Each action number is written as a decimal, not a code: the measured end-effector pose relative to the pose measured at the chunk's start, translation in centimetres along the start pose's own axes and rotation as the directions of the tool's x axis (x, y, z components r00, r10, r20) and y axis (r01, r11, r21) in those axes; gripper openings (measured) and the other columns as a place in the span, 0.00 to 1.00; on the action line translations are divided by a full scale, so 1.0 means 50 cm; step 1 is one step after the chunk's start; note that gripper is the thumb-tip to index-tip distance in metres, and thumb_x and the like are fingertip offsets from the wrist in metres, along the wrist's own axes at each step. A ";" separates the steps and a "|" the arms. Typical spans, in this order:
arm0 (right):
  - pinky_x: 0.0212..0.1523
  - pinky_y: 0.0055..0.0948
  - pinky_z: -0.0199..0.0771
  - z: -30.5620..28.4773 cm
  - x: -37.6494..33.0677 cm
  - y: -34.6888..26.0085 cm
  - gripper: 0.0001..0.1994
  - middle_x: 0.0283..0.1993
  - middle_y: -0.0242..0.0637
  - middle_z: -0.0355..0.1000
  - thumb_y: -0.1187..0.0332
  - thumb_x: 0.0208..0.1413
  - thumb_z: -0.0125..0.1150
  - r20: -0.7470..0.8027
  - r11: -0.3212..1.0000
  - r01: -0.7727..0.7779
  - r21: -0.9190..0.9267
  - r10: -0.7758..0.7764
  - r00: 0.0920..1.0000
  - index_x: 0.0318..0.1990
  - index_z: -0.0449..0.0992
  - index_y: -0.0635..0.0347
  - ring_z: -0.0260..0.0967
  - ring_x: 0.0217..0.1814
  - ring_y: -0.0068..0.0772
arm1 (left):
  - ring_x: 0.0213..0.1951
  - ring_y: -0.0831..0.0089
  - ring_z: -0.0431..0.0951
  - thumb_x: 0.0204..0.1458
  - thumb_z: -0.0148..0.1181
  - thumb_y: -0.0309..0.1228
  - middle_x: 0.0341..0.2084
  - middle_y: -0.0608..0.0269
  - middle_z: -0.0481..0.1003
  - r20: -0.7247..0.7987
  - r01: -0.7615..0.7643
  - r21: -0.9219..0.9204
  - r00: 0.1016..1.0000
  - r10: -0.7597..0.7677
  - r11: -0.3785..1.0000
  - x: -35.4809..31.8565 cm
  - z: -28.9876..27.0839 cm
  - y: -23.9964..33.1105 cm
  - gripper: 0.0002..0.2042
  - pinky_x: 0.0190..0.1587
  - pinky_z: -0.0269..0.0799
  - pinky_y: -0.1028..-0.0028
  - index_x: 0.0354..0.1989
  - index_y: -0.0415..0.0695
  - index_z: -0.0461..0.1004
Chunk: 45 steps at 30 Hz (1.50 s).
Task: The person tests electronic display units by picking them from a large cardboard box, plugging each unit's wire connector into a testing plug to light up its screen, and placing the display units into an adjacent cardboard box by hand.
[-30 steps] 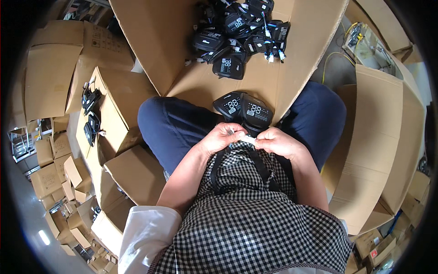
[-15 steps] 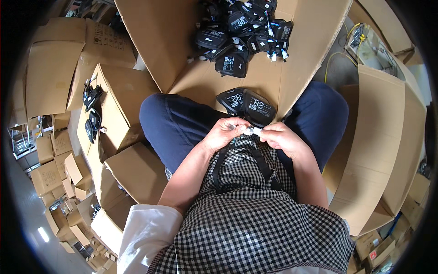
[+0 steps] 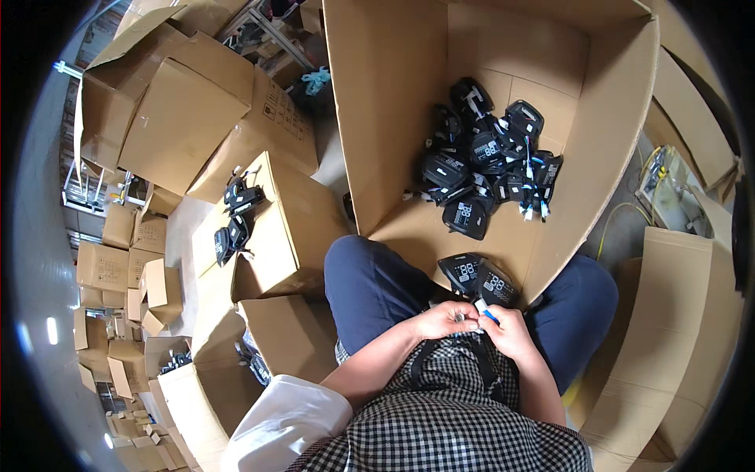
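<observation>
Two black digital display units, one (image 3: 462, 271) partly behind the other (image 3: 495, 288), rest at the front of a big cardboard box (image 3: 397, 102), just beyond my hands. My left hand (image 3: 442, 321) is closed, its fingertips pinching a small whitish piece, perhaps a cable connector, too small to make out. Close against it, my right hand (image 3: 511, 333) grips a small white-and-blue piece (image 3: 487, 311) that sticks out past the fingers; its kind is unclear. Farther into the box lies a heap of similar display units (image 3: 484, 153) with cables and white plugs.
To the left, more display units (image 3: 236, 212) lie on a closed carton (image 3: 291, 236). An open carton (image 3: 287, 338) stands below it. Tall open cardboard (image 3: 653, 330) rises by my right side. Stacked cartons (image 3: 118, 267) fill the far left. A yellow cable (image 3: 609, 220) runs on the floor at right.
The view has swung left and up, so everything sits farther right and lower. Between my hands a white connector showed before; now a white-and-blue piece juts from my right hand.
</observation>
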State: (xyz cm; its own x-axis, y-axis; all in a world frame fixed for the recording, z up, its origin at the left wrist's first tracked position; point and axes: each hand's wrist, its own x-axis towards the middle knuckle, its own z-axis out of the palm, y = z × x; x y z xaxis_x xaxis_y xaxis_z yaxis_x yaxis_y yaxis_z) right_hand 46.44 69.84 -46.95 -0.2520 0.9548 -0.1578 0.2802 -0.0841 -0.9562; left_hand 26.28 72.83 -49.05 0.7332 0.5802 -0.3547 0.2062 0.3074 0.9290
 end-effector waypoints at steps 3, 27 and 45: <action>0.22 0.35 0.66 0.006 -0.005 0.020 0.08 0.20 0.51 0.67 0.69 0.54 0.59 -0.064 0.999 -0.004 -0.033 0.002 0.998 0.30 0.73 0.65 0.72 0.23 0.48 | 0.39 0.81 0.72 0.55 0.61 0.33 0.34 0.69 0.77 0.039 0.017 0.020 0.999 -0.017 1.000 0.010 -0.012 0.005 0.11 0.44 0.69 0.74 0.42 0.41 0.75; 0.24 0.37 0.64 -0.020 0.036 0.069 0.16 0.18 0.45 0.67 0.59 0.58 0.54 0.107 0.971 -0.177 -0.161 0.195 0.975 0.27 0.73 0.63 0.66 0.19 0.42 | 0.24 0.83 0.66 0.56 0.60 0.38 0.25 0.71 0.73 -0.219 0.102 -0.415 0.953 -0.208 0.904 0.067 -0.059 -0.046 0.11 0.27 0.62 0.81 0.35 0.41 0.76; 0.21 0.23 0.59 -0.013 0.051 0.119 0.14 0.17 0.25 0.62 0.62 0.62 0.52 -0.014 0.940 -0.277 0.199 0.286 0.958 0.30 0.74 0.63 0.56 0.19 0.16 | 0.41 0.71 0.76 0.57 0.51 0.18 0.40 0.59 0.66 -0.090 0.035 -0.176 0.995 -0.052 0.984 0.059 -0.048 0.011 0.21 0.48 0.72 0.71 0.59 0.38 0.57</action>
State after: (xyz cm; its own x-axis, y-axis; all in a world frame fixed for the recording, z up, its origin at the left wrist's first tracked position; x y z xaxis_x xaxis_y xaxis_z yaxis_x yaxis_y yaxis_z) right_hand 48.03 71.98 -52.87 -0.1487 0.8949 -0.4208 0.1485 -0.4005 -0.9042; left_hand 26.98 76.51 -49.84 0.6600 0.6293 -0.4102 0.1146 0.4554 0.8829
